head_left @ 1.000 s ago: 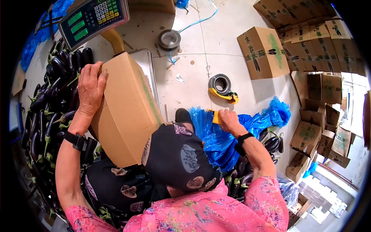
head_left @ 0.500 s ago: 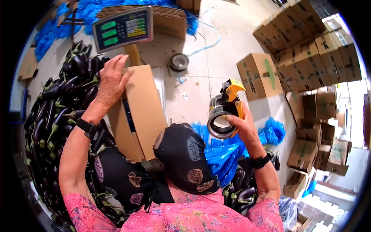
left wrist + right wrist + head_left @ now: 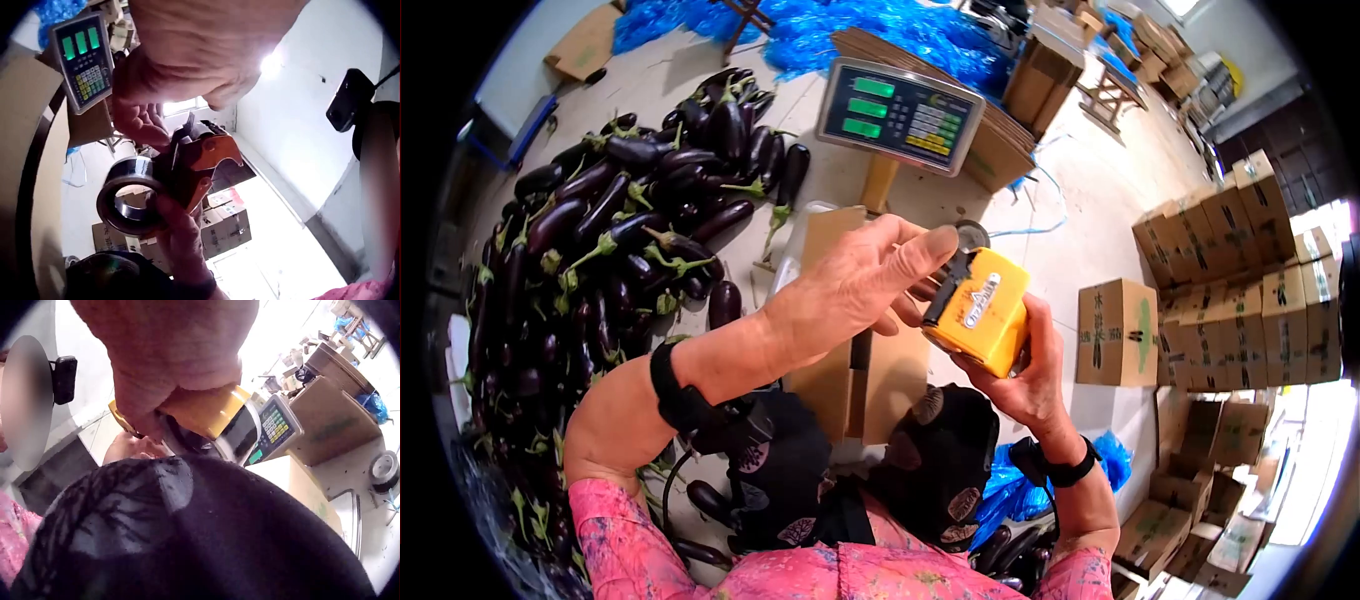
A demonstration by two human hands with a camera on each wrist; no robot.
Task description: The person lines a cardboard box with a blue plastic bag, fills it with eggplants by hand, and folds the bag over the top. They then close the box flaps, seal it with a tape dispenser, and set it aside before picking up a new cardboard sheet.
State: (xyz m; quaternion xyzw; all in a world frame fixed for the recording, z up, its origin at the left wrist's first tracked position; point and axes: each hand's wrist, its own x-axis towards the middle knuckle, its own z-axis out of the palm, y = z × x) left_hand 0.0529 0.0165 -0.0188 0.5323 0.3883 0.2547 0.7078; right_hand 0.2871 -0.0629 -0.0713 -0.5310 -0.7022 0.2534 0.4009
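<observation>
In my right hand [image 3: 1040, 375] I grip a yellow tape dispenser [image 3: 996, 305], its label side turned up in the head view. The left wrist view shows its tape roll [image 3: 128, 209] with the right thumb at the roll's inner edge. My left hand [image 3: 830, 285] reaches across to the dispenser's front end. Its fingers touch there, while the thumb stands apart from them. Below both hands, a cardboard carton [image 3: 897, 395] stands between the knees, with a dark gap between its top flaps.
Eggplants [image 3: 635, 235] are heaped on the left. A digital scale display [image 3: 900, 115] rises on a post behind the carton. One printed box [image 3: 1116, 330] stands at right before stacked boxes [image 3: 1235, 325]. Blue plastic [image 3: 1115, 460] lies by the right forearm.
My right hand has lifted the tape dispenser from the floor and brought it over the carton. The left hand has left the carton's side and moved right to the dispenser. The head view has shifted.
</observation>
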